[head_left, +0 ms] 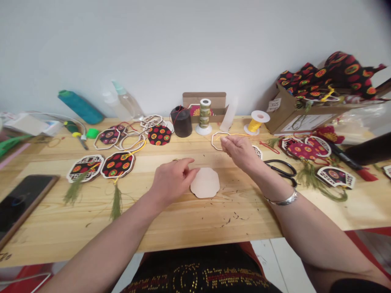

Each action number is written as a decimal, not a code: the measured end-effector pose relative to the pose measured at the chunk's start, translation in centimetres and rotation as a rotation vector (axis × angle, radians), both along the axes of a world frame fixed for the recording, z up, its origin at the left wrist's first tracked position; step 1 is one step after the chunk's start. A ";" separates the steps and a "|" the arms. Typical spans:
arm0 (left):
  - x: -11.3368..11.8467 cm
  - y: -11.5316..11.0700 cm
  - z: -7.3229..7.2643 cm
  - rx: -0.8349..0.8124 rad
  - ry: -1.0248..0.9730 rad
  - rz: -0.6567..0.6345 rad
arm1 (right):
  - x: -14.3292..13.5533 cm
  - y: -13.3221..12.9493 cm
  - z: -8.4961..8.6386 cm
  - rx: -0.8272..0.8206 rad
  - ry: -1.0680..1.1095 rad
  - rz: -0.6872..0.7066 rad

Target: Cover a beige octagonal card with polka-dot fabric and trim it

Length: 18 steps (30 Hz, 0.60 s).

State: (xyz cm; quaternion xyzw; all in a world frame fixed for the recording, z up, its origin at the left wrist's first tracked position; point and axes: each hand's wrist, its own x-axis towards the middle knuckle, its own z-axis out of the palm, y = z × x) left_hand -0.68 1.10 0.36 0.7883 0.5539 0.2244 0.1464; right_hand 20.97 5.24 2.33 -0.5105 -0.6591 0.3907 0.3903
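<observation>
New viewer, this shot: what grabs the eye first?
Likely the left hand beside a pale panel mid-table, and the right hand at a white frame further back. Next, dark patterned fabric heaped in a box, back right, then the tilted teal cone, back left.

We're holding L forearm (113,240) & R forearm (308,221) fwd, angling both inward. Our L hand (171,179) is facing approx. palm-down, its thumb (192,176) & index finger (185,161) pointing to our R w/ a small gap betw. Our R hand (240,150) is sitting farther fwd, fingers (227,142) curling & pinching tog.
</observation>
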 end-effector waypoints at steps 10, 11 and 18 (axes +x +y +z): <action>-0.6 0.5 0.9 -0.230 0.069 -0.419 | -0.1 -0.3 0.1 0.061 0.062 -0.171; -0.6 0.5 0.8 -0.237 0.076 -0.434 | -0.2 -0.3 0.0 0.079 0.064 -0.171; -0.4 0.0 0.3 -0.208 0.079 -0.427 | -0.6 0.7 -2.2 0.219 0.019 -0.213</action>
